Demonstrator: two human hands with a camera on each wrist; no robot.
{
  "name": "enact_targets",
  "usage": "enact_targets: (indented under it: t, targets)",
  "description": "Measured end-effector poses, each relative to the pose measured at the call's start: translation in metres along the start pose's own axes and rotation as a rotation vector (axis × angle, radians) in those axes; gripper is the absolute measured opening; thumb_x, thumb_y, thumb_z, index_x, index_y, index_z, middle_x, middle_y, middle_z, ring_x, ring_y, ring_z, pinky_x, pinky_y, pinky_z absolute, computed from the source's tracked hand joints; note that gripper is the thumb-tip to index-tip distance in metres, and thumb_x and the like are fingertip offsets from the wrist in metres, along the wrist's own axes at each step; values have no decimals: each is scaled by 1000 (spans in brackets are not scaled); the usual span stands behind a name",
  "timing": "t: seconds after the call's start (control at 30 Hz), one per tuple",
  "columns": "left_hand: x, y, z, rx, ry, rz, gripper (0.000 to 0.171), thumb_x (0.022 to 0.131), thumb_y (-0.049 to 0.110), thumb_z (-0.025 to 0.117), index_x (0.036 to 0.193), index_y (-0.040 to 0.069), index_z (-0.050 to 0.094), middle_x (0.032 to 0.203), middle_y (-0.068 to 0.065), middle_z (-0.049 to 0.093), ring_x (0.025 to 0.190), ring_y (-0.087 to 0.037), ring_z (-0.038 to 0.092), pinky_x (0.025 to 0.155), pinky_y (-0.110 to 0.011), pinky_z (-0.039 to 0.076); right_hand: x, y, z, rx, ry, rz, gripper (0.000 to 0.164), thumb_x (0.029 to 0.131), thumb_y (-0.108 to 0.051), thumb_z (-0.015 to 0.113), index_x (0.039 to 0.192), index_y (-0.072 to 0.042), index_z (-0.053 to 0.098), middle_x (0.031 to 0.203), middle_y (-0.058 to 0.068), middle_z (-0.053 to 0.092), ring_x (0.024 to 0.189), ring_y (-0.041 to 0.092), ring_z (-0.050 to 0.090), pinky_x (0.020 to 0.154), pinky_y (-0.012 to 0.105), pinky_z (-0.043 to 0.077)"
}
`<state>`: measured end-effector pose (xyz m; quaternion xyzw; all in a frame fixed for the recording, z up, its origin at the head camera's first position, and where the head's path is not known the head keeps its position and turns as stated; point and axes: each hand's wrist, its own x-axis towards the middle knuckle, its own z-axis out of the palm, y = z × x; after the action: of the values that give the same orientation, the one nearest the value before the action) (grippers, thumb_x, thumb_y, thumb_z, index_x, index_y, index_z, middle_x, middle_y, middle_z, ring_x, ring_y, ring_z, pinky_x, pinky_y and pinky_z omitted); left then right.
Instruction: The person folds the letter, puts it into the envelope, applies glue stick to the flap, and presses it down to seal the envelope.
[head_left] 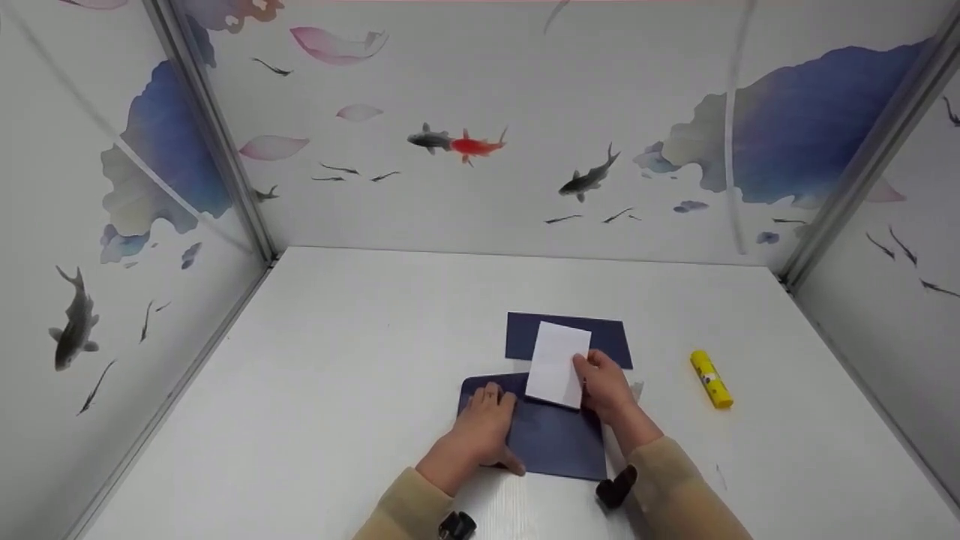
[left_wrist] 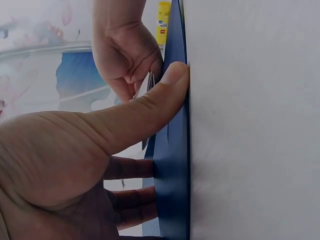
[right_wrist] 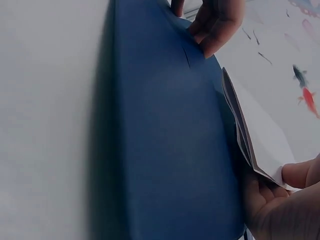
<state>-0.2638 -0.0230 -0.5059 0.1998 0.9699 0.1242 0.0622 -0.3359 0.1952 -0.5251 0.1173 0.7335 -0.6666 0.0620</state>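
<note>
A dark blue folder-like pouch (head_left: 559, 442) lies in front of me, its upper left corner rounded. My left hand (head_left: 484, 431) rests over its left part, fingers spread towards the far edge and thumb at the near edge. My right hand (head_left: 609, 390) pinches a small white folded paper (head_left: 556, 364) by its right side, thumb on top. The paper's lower edge overlaps the pouch's far edge. In the right wrist view the paper (right_wrist: 262, 132) shows layered edges, and a short slit marks the pouch (right_wrist: 170, 125).
Behind the paper lies a dark blue rectangular piece (head_left: 521, 334). A yellow glue stick (head_left: 711, 379) lies to the right on the white table (head_left: 337, 360). Printed panels (head_left: 480, 202) with fish and petals enclose the table at the back and both sides.
</note>
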Motion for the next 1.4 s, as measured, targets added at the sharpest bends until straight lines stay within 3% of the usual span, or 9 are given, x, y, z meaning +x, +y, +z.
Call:
enact_targets:
  t: [0.17, 0.4, 0.6, 0.83, 0.93, 1.07, 1.2, 1.4]
  targets:
    - [-1, 1, -1, -8, 5, 8, 104, 60, 46, 100, 139, 2, 49, 138, -19, 47, 133, -35, 45, 118, -54, 41, 6, 0, -1, -147, -17, -47, 31, 108, -24, 50, 129, -2, 56, 132, 21, 59, 103, 24, 62, 81, 35, 57]
    - [-2, 2, -2, 4, 20, 28, 104, 61, 45, 99, 139, 0, 48, 137, -20, 46, 131, -35, 45, 117, -54, 42, 13, -3, -1, -431, -57, -209, 28, 104, -22, 56, 123, -2, 64, 127, 20, 66, 103, 27, 61, 89, 39, 53]
    - [-3, 2, -2, 11, 35, 39, 104, 62, 45, 99, 140, 1, 47, 134, -18, 45, 128, -33, 44, 117, -52, 42, 10, -8, 1, -617, -165, -294, 34, 103, -18, 60, 133, -3, 65, 135, 22, 66, 116, 31, 66, 96, 49, 56]
    - [-4, 3, -1, 18, 51, 43, 103, 61, 44, 100, 139, 2, 47, 131, -16, 45, 124, -31, 43, 117, -47, 40, 2, -12, 9, -849, -334, -401, 32, 104, -12, 57, 133, -2, 67, 131, 19, 69, 110, 28, 66, 101, 54, 53]
    - [-4, 3, 1, 28, 58, 41, 104, 61, 45, 100, 139, 1, 47, 131, -16, 45, 124, -31, 44, 117, -47, 40, -1, -12, 11, -878, -359, -394, 35, 102, -9, 57, 136, -5, 66, 119, 16, 72, 94, 23, 65, 89, 47, 57]
    - [-4, 3, 1, 22, 55, 30, 104, 61, 45, 99, 139, 1, 47, 134, -18, 45, 127, -34, 44, 118, -52, 40, -4, -12, 14, -854, -350, -381, 29, 98, -8, 66, 126, -8, 68, 99, 8, 70, 80, 16, 59, 75, 36, 53]
    - [-5, 3, 0, 30, 53, 31, 105, 63, 47, 98, 141, 0, 47, 137, -21, 44, 130, -36, 43, 118, -54, 40, -5, -11, 15, -821, -375, -418, 16, 96, -6, 69, 111, -9, 72, 97, 7, 73, 80, 14, 61, 77, 36, 56]
    - [-6, 4, -2, 40, 40, 31, 107, 65, 47, 97, 145, -2, 45, 145, -25, 42, 135, -37, 41, 119, -53, 38, -4, -11, 14, -811, -449, -488, 20, 97, -1, 65, 108, -8, 80, 106, 9, 78, 90, 16, 65, 87, 43, 59]
